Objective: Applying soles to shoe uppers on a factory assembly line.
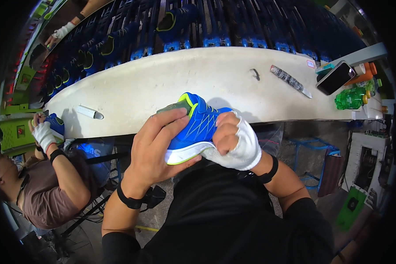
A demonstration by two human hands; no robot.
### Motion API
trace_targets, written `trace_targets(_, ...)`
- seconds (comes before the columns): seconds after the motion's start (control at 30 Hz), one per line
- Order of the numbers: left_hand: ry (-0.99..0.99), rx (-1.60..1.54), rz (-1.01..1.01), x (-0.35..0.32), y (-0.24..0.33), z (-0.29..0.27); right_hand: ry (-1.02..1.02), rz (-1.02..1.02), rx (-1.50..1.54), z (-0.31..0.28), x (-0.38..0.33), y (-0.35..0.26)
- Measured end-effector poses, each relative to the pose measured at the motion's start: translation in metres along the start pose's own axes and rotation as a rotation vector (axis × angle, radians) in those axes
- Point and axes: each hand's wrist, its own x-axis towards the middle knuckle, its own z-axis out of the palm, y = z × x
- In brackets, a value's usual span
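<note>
Left hand [156, 147] gripping blue shoe [193, 130], bandaged right hand [233, 141] clasping its side

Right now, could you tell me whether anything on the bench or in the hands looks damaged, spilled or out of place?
Nothing stands out. The left hand and the wrapped right hand hold a blue shoe that looks intact. On the bench a wrapped knife, a small white tool and a phone lie loose, with no spill visible.

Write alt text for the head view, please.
Both hands hold a blue sneaker with lime trim above a white bench: bare left hand cups its heel, cloth-wrapped right hand grips the sole. A co-worker sits at left.
</note>
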Motion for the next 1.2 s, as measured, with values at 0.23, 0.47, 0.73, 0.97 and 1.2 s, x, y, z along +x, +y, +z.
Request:
trace_targets(0.23, 0.075, 0.066, 0.033, -0.012, 0.001, 0.006, -0.345, 0.612, -0.031, -0.036, 0.030, 0.007)
trace_targets(0.47, 0.065, 0.093, 0.009, -0.015, 0.017, 0.009, -0.105, 0.999, 0.394, -0.023, 0.017, 0.008)
trace_targets(0.73, -0.087, 0.033, -0.204, 0.002, 0.035, -0.010, -0.024, 0.570, 0.200, -0.032, -0.005, 0.010)
trace_targets(0.97, 0.001, 0.140, -0.198, -0.006, 0.034, 0.002, -0.094, 0.243, -0.115, -0.018, 0.011, -0.008)
trace_targets(1.2, -0.027, 0.229, -0.142, -0.002, 0.044, -0.001, -0.086, 0.327, -0.088, -0.030, -0.014, 0.005)
